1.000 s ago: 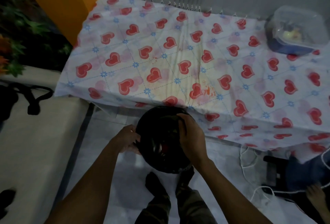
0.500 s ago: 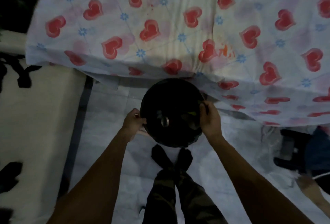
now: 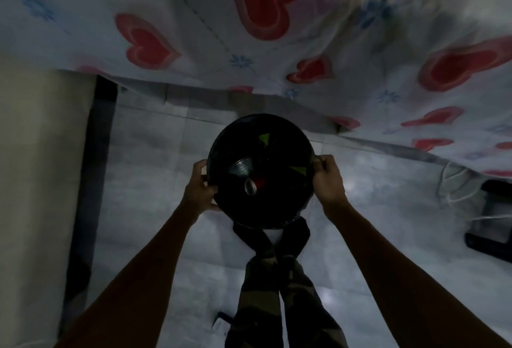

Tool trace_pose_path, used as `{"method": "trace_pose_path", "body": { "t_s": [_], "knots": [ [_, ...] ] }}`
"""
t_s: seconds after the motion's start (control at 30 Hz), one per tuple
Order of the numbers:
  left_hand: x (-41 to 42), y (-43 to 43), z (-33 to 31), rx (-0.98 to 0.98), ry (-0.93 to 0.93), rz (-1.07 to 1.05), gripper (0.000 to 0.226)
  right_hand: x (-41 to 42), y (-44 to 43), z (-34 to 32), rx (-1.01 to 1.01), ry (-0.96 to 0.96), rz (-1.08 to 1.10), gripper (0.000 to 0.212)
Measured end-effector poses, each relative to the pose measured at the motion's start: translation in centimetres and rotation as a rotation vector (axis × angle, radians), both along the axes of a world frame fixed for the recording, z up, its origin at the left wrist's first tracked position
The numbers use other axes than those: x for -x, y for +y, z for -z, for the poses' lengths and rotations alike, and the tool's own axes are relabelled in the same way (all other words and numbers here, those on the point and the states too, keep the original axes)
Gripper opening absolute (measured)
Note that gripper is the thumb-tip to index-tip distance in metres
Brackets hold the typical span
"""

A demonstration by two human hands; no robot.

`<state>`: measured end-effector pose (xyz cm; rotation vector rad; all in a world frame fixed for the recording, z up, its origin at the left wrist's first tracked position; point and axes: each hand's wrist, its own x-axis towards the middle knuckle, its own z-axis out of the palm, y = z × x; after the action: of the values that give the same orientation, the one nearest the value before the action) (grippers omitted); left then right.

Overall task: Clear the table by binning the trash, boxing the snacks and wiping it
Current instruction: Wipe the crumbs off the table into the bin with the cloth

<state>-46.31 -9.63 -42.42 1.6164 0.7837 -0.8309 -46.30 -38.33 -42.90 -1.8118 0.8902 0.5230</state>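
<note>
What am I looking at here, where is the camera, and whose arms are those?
There is no machine. One camera sits on a person's head and looks down at their own bare arms. The left hand and the right hand each grip the rim of a black bin, just in front of their feet. Inside it lie a metal can and green scraps. Above hangs the heart-printed tablecloth. Only its near edge shows, so what lies on the table cannot be told.

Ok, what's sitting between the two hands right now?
The black bin, with trash inside: the left hand grips its left side, the right hand its right rim. The head view shows it.
</note>
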Motion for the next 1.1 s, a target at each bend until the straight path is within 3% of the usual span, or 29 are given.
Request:
{"method": "trace_pose_path", "body": {
  "t_s": [0.1,0.3,0.4,0.67,0.93,1.1],
  "knots": [
    [-0.3,-0.2,2.0,-0.016,-0.017,0.024,0.074,-0.2,0.5,2.7,-0.031,0.025,0.043,0.018],
    [-4.1,-0.1,5.8,-0.105,-0.057,0.196,0.070,-1.7,0.6,6.4,-0.088,0.063,0.091,0.017],
    [-6.1,-0.6,6.6,-0.132,-0.030,0.252,0.079,-2.4,0.8,7.5,-0.109,0.058,0.110,0.016],
    [-8.3,-1.3,10.0,-0.151,-0.022,0.191,0.077,-4.0,1.3,9.8,-0.128,0.028,0.140,0.017],
    [-8.2,-1.8,11.1,-0.377,-0.082,0.274,0.065,-4.2,2.4,9.0,-0.055,-0.006,0.073,0.018],
    [-8.7,-3.6,6.9,-0.660,-0.190,0.593,0.087,-3.8,4.7,4.2,-0.020,-0.117,0.008,0.020]
  ]
}}
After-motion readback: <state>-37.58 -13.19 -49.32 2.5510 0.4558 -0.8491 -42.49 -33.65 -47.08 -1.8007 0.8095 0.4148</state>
